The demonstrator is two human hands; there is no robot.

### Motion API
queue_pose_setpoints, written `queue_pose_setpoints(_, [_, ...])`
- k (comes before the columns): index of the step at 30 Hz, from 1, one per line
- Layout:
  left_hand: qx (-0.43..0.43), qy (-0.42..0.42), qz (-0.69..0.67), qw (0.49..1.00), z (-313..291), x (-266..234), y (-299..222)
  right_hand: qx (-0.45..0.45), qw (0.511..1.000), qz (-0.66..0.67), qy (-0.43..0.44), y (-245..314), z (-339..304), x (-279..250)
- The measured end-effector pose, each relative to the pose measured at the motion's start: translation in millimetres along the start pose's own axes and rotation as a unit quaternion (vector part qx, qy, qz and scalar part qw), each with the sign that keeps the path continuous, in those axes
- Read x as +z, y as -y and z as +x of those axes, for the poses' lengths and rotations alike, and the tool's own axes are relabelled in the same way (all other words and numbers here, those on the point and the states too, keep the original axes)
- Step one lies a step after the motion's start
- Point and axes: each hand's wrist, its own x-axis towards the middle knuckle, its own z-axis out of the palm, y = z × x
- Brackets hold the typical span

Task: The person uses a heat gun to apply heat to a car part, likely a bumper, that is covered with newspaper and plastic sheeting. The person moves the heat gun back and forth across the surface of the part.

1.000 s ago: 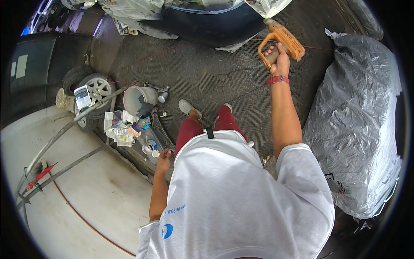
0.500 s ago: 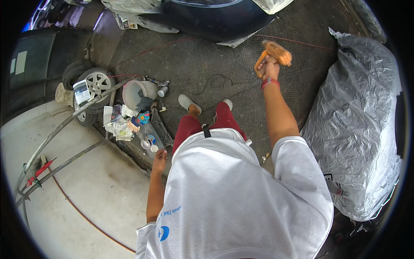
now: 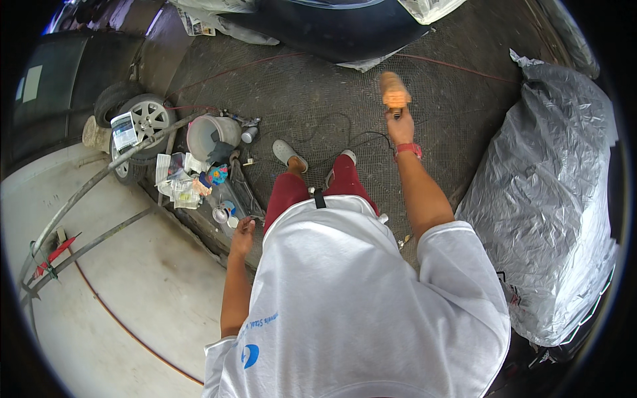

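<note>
My right hand (image 3: 400, 128) is wrapped round the handle of an orange heat gun (image 3: 396, 91), held out ahead of me over the dark floor. The gun is blurred by motion, and a dark cord trails across the floor near that hand. On the wrist sits a red band. Down at my left side, my left hand (image 3: 243, 237) hangs with its fingers curled together; whatever they may hold is hidden. Closest to it are a small white lid (image 3: 233, 221) and an open tin (image 3: 219, 214).
A dark car panel (image 3: 332, 33) with plastic sheeting lies ahead. Silver sheeting covers a large bulk (image 3: 541, 199) on the right. Left stand a bucket (image 3: 198, 140), a wheel (image 3: 147, 119) and metal tubing (image 3: 86, 191). A red hose (image 3: 458, 66) crosses the floor.
My right hand has swung the heat gun left and turned it, so its body now points away from me. My left hand has shifted only slightly.
</note>
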Motion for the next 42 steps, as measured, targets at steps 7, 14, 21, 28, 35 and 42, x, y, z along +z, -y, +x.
queue_pose_setpoints(7, [-0.029,0.021,0.012,0.999,-1,11,13,-0.002,0.965,0.255,-0.058,23,-32,32])
queue_pose_setpoints(14, [-0.055,0.041,0.032,0.997,3,16,13,-0.108,0.966,0.118,0.204,65,-76,46])
queue_pose_setpoints(21, [-0.016,0.032,0.021,0.999,4,21,-29,-0.016,0.969,0.245,0.037,128,-95,-10])
queue_pose_setpoints(28, [0.094,0.035,0.027,0.995,21,31,-73,-0.007,0.950,0.307,0.050,162,-90,-26])
queue_pose_setpoints(35, [0.271,0.048,0.096,0.957,0,50,-232,-0.199,0.921,0.287,0.173,194,-95,-3])
queue_pose_setpoints(42, [0.325,0.149,0.036,0.933,-44,60,-327,-0.162,0.939,0.302,0.009,182,-72,-48])
